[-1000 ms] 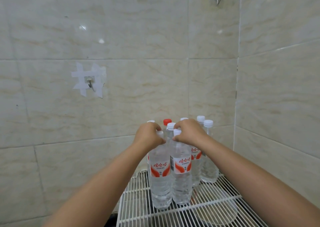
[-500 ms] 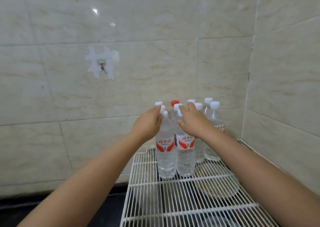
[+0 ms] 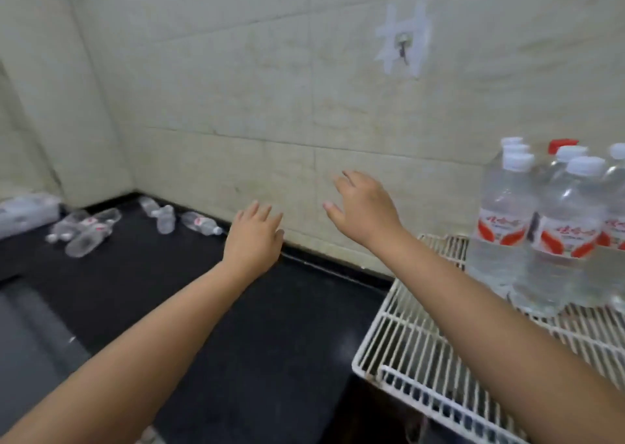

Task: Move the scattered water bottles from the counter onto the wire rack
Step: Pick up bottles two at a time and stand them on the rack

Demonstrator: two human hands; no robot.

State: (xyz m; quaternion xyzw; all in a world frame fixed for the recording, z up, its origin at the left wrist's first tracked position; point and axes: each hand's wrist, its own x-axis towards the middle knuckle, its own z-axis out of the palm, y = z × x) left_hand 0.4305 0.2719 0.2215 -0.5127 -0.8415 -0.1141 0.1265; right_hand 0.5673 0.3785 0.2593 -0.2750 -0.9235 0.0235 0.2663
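While bottles (image 3: 84, 228) are lying scattered at the counter's (image 3: 203, 291) far left | left hand (image 3: 253, 237) and right hand (image 3: 363, 208) are reaching spread, empty | rack (image 3: 422, 342) is holding upright bottles | advice: be gripping each mid-body, one per hand.

Both forearms are bare up to the frame's edge, no sleeve visible. The left hand (image 3: 254, 237) and right hand (image 3: 365, 208) wear nothing.

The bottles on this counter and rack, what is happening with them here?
A person is moving water bottles onto the white wire rack, where a group of upright bottles stands. Both hands are open and hold nothing: the left hand and right hand reach toward the bottles lying scattered on the black counter.
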